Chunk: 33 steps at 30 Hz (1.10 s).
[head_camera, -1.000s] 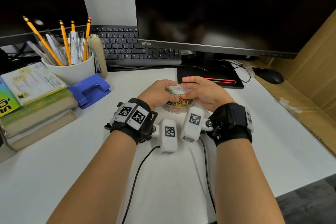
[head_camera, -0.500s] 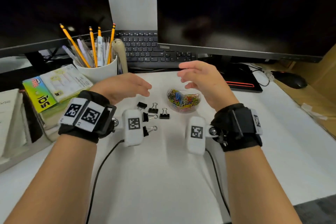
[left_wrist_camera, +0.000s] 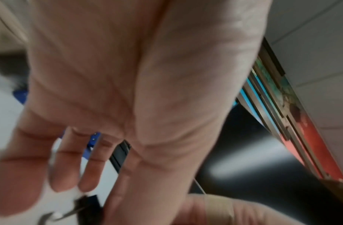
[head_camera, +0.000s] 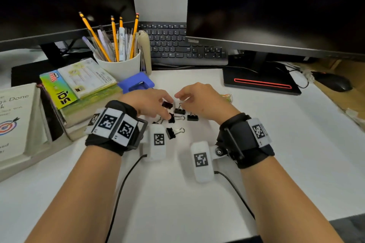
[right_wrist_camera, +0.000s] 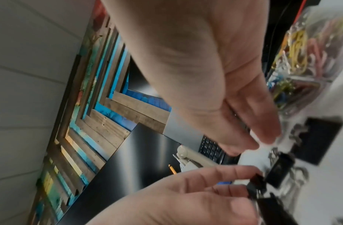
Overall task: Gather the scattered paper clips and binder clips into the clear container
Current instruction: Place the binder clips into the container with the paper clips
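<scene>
Head view: left hand (head_camera: 147, 102) and right hand (head_camera: 201, 100) mid-frame over scattered black binder clips (head_camera: 174, 118) on white desk (head_camera: 296, 144); fingers curled, grips unclear. Clear container (head_camera: 227, 97) half hidden behind right hand, paper clips inside.

Left wrist: palm (left_wrist_camera: 128, 76) fills frame, fingers loosely spread, probably holding nothing; blurry.

Right wrist: left-hand fingertips (right_wrist_camera: 234, 175) touching one clip (right_wrist_camera: 257, 184) at lower right; right fingers relaxed, container (right_wrist_camera: 305, 53) upper right.

Bright overhead light; wrist views blurry, head view w/ edge distortion.
</scene>
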Each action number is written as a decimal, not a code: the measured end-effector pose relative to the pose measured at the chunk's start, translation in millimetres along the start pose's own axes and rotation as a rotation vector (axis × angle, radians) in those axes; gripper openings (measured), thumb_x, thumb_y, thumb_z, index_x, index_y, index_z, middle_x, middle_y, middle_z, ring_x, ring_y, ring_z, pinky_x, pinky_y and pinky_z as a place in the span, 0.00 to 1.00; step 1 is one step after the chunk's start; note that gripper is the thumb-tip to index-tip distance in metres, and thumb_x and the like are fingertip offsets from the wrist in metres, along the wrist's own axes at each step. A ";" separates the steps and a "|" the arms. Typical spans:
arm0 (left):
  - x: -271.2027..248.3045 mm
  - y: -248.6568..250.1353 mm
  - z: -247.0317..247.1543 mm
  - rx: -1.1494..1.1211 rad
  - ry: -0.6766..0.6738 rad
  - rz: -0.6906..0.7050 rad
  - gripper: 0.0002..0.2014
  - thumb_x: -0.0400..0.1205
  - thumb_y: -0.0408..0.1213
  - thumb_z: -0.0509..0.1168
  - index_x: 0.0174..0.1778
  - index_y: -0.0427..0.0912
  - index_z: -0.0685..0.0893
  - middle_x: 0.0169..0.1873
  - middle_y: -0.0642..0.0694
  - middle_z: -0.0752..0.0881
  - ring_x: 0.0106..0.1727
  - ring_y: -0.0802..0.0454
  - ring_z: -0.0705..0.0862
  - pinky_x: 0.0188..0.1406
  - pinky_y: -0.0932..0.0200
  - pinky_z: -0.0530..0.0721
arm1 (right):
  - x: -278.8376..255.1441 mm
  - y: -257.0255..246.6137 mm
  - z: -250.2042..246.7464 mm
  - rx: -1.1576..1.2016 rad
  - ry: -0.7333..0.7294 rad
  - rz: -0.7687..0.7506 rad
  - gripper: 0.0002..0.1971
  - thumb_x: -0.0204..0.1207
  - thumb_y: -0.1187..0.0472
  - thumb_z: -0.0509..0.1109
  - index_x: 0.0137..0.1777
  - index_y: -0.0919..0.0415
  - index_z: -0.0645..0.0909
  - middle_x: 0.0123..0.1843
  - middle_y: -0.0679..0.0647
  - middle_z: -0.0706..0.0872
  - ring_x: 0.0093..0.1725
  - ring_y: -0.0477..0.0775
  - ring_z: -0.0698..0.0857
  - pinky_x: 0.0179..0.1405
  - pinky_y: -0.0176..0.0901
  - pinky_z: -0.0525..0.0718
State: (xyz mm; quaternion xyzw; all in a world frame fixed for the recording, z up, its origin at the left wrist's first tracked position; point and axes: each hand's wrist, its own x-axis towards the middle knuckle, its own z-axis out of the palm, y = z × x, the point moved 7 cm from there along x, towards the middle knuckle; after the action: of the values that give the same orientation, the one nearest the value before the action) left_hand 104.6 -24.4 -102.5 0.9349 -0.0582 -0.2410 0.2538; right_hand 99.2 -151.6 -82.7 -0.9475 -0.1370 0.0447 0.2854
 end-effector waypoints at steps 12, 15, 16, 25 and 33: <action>8.5 -10.6 -3.5 -0.133 0.142 0.108 0.08 0.72 0.32 0.76 0.41 0.47 0.84 0.35 0.52 0.83 0.40 0.54 0.81 0.56 0.55 0.82 | 6.3 -7.1 18.5 -0.125 -0.070 -0.102 0.12 0.74 0.65 0.72 0.56 0.56 0.88 0.49 0.50 0.81 0.47 0.46 0.79 0.39 0.24 0.74; 9.7 -10.9 -5.7 -0.179 0.164 0.121 0.09 0.72 0.31 0.76 0.40 0.46 0.83 0.34 0.50 0.83 0.38 0.54 0.81 0.48 0.59 0.82 | 6.7 -7.6 20.1 -0.117 -0.060 -0.118 0.11 0.75 0.66 0.70 0.55 0.57 0.87 0.48 0.48 0.75 0.46 0.46 0.76 0.35 0.19 0.69; 10.0 -10.6 -6.7 -0.194 0.177 0.128 0.08 0.72 0.31 0.75 0.40 0.46 0.83 0.34 0.50 0.83 0.37 0.55 0.81 0.45 0.62 0.80 | 7.0 -7.7 20.5 -0.119 -0.056 -0.121 0.10 0.76 0.66 0.70 0.55 0.57 0.87 0.48 0.49 0.74 0.46 0.46 0.76 0.35 0.20 0.70; 10.5 -14.9 -16.4 -0.355 0.263 0.135 0.07 0.81 0.29 0.64 0.51 0.39 0.85 0.33 0.42 0.85 0.32 0.53 0.82 0.43 0.58 0.84 | 5.7 -11.7 18.5 -0.074 -0.024 -0.192 0.07 0.77 0.66 0.68 0.49 0.58 0.86 0.31 0.38 0.74 0.32 0.39 0.75 0.27 0.21 0.72; 9.1 -14.3 -15.8 -0.354 0.206 0.116 0.10 0.82 0.34 0.62 0.40 0.44 0.87 0.33 0.46 0.79 0.34 0.53 0.74 0.36 0.64 0.74 | 9.4 -11.3 5.6 0.225 0.123 -0.190 0.09 0.77 0.68 0.66 0.48 0.55 0.85 0.44 0.47 0.85 0.40 0.46 0.79 0.43 0.30 0.77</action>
State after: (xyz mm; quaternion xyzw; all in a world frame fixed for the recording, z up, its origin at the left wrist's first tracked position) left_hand 119.9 -7.1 -101.6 0.8905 -0.0425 -0.1353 0.4323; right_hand 104.6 -136.9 -81.1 -0.8932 -0.2026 -0.0254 0.4006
